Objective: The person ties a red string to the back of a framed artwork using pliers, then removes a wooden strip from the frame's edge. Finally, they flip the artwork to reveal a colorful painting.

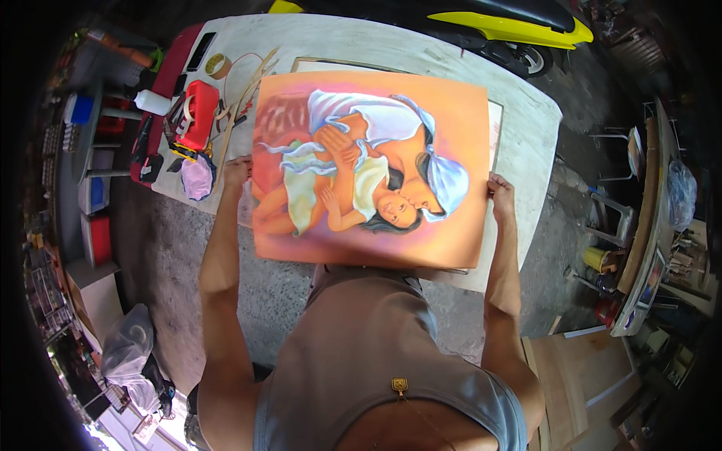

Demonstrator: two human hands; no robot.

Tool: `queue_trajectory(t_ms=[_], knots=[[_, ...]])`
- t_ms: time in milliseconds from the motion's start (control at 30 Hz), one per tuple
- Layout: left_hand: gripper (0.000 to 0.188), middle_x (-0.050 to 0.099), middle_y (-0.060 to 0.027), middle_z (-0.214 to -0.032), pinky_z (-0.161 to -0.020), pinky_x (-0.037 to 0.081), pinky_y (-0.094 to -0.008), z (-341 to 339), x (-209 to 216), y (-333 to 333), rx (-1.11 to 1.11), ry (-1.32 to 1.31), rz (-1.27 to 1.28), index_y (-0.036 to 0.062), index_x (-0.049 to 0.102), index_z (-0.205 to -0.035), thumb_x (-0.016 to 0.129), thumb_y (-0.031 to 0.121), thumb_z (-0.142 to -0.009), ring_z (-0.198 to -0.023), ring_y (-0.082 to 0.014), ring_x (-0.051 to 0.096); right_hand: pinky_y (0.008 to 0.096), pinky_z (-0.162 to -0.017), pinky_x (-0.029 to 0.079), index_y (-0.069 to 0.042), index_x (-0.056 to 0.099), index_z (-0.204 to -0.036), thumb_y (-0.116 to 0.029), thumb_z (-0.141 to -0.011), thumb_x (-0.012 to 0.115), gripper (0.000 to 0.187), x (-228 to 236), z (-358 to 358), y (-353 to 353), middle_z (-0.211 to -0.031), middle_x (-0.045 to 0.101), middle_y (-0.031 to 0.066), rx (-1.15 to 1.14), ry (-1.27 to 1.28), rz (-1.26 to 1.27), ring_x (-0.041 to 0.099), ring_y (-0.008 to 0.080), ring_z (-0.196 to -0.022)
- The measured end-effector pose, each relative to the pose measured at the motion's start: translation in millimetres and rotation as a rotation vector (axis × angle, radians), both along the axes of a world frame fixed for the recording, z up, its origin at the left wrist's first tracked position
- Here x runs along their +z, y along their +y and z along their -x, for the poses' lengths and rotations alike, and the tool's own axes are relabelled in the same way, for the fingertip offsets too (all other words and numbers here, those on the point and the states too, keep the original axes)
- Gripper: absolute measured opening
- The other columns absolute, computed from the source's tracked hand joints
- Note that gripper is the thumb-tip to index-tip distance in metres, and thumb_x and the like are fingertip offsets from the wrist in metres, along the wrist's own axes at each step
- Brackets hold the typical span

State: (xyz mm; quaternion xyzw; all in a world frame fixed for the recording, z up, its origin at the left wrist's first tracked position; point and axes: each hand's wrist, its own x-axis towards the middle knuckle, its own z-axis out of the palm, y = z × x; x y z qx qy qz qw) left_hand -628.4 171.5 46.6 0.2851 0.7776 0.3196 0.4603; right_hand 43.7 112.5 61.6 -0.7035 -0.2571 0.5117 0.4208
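Between my two hands is a large orange painting of a figure in a white head cloth bending over a child, seen sideways. My left hand grips its left edge, and my right hand is closed at its right edge, with the fingers partly hidden. The painting is above the pale tabletop, its near edge reaching past the table toward my body. Behind it, a thin frame and a white sheet show in part; the painting covers the rest.
Left on the table are a red tool case, a tape roll, a white bottle, a pink cloth bundle and thin wooden strips. A yellow and black motorbike stands beyond. Wooden boards lie at lower right.
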Motion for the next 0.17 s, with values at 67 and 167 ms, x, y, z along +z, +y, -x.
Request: queue_trajectory(t_ms=[67,167], knots=[[0.026,0.068,-0.0033,-0.074,-0.052,0.049,-0.0252,-6,3,-17,0.048,-0.025,0.000,0.0037,0.075,-0.098,0.055,0.002,-0.082,-0.057,-0.0106,0.060,0.0250,-0.051,0.041,0.006,0.068,-0.106,0.002,-0.088,0.049,0.026,8,-1,21,-0.080,0.069,0.0051,0.034,-0.003,-0.022,0.055,0.0091,-0.056],[0.024,0.069,-0.0035,-0.076,-0.053,0.050,-0.0260,5,-3,-45,0.080,-0.090,-0.026,0.0044,0.074,-0.103,0.060,0.004,-0.084,-0.059,-0.0104,0.061,0.0250,-0.051,0.042,0.007,0.067,-0.109,0.002,-0.088,0.046,0.030,14,0,65,-0.080,0.070,0.0082,0.165,-0.035,-0.059,0.058,0.0131,-0.055]])
